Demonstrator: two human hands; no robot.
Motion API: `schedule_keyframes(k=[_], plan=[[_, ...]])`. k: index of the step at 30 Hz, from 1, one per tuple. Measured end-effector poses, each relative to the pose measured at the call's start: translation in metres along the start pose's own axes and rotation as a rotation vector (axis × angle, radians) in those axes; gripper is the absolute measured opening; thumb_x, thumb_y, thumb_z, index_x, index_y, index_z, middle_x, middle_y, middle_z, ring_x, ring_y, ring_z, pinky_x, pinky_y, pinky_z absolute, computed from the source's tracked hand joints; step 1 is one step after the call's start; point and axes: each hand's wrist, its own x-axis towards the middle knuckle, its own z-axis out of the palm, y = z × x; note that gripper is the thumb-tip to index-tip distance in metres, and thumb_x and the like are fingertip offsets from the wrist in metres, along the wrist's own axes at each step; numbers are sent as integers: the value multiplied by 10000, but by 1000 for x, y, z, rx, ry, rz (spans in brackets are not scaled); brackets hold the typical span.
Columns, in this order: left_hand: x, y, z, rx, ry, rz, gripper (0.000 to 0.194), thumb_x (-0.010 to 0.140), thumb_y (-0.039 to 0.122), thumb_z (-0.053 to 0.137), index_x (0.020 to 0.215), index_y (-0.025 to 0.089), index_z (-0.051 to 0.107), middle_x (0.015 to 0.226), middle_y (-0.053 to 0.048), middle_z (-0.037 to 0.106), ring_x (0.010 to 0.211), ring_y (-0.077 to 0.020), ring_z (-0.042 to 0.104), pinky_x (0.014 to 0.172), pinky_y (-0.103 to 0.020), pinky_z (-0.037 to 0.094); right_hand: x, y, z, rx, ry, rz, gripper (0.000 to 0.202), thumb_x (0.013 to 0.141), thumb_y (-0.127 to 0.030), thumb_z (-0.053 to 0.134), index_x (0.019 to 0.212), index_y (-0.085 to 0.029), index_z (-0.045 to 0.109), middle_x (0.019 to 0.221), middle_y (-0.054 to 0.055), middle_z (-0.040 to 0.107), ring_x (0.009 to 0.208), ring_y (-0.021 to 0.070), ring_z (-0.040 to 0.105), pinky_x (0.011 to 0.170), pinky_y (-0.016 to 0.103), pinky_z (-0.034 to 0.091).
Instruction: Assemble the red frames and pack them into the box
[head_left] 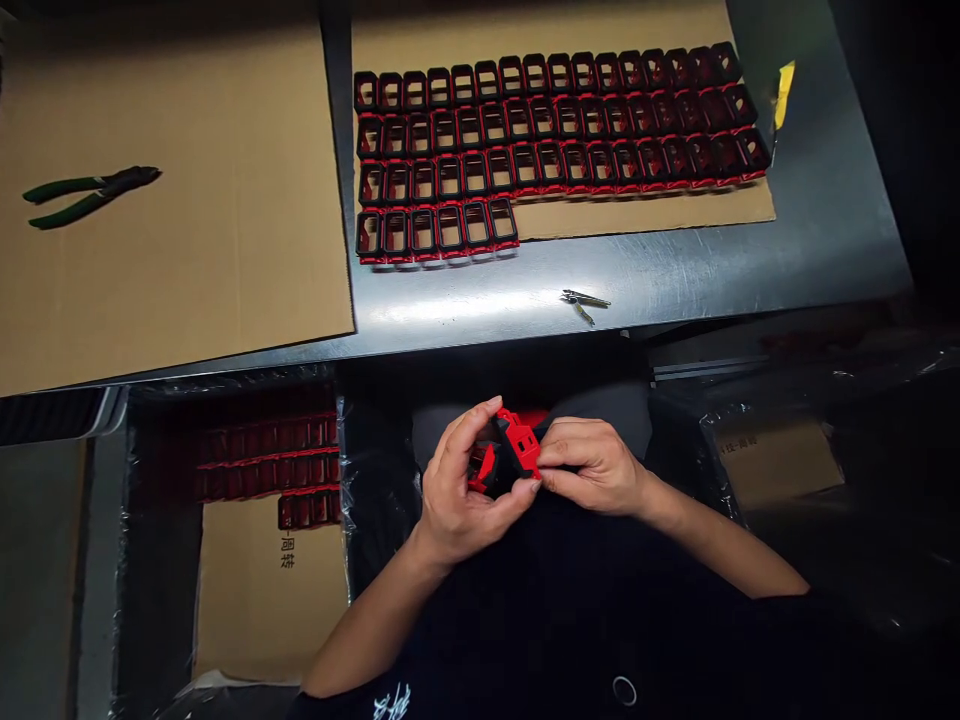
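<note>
Nearest, over the person's lap, a red-and-black part (521, 445) sits between two engaged hands: the left hand (457, 490) curls around it, forefinger at the upper end and thumb at the lower, which probably steadies it and leaves its red face free, while the right hand (600, 462) pinches the lower right edge between thumb and forefinger. The fingers hide much of the part, and I cannot tell whether the red piece (484, 465) within the left palm belongs to it. Below the table, to the left, packed frames (311, 508) lie in tight rows on a cardboard layer (262, 600), likely to save room; shadow swallows their far rows. At the right a cardboard piece (780, 460) lies in murky dark. On the metal table (720, 270), small cutters (585, 299) rest near the front edge, seemingly for easy reach. Beyond, open-topped frames (525, 165) stand in close rows, mostly on a cardboard sheet (637, 215) that perhaps guards against scratches; their right ends darken. Green-handled pliers (112, 187) lie on the left-hand cardboard (187, 270), which the view cuts off, and a yellow-handled tool (784, 95) has a tip too dim to identify
</note>
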Motion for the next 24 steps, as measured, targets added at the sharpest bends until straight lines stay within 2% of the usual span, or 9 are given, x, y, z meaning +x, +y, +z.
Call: schedule_keyframes(k=[5, 8, 10, 13, 16, 20, 24], plan=[[-4, -3, -1, 45, 4, 64, 1028, 803, 244, 792, 1611, 230, 157, 1367, -200, 634, 1128, -252, 712, 872, -349, 624, 0, -3, -10, 26, -25, 125, 113, 916, -197, 691, 982, -193, 783, 745, 55, 747, 638, 162, 658, 612, 276, 515], [-3, -6, -2, 100, 10, 160, 1057, 801, 202, 780, 1620, 223, 111, 1367, -209, 641, 1083, -236, 728, 810, -329, 638, 2, -8, -18, 80, 41, 261, 129, 935, -226, 678, 1010, -193, 779, 829, 58, 770, 706, 155, 707, 649, 258, 543], [-2, -9, -1, 133, 20, 226, 1065, 801, 199, 779, 1620, 209, 98, 1353, -215, 652, 1057, -233, 738, 781, -333, 645, 6, -14, -20, 105, 73, 296, 138, 932, -241, 684, 1029, -192, 770, 882, 59, 777, 763, 160, 729, 693, 264, 567], [-2, -12, 1, 191, 39, 294, 1067, 807, 199, 777, 1619, 160, 86, 1317, -239, 671, 1020, -234, 752, 751, -331, 649, 12, -23, -18, 95, 85, 268, 228, 873, -270, 760, 1085, -188, 749, 924, 60, 773, 772, 159, 725, 709, 268, 592], [-1, -12, 2, 241, 30, 328, 1068, 829, 202, 772, 1621, 182, 56, 1303, -232, 686, 1010, -227, 759, 741, -329, 649, 16, -29, -13, -18, 89, 219, 311, 830, -291, 805, 1114, -186, 733, 933, 68, 775, 774, 166, 727, 719, 274, 601], [0, -11, 2, 256, 4, 377, 1073, 835, 155, 763, 1621, 216, 35, 1281, -208, 707, 1006, -217, 758, 731, -327, 646, 16, -31, -6, -157, 91, 158, 260, 849, -290, 790, 1075, -176, 730, 892, 69, 781, 743, 167, 738, 679, 259, 599], [-1, -15, 3, 214, 24, 416, 1099, 817, 81, 749, 1619, 257, 18, 1280, -162, 717, 982, -188, 754, 765, -325, 647, 15, -29, -3, -115, 103, 124, 185, 859, -183, 751, 1043, -177, 734, 928, 70, 792, 811, 173, 759, 732, 256, 617]])
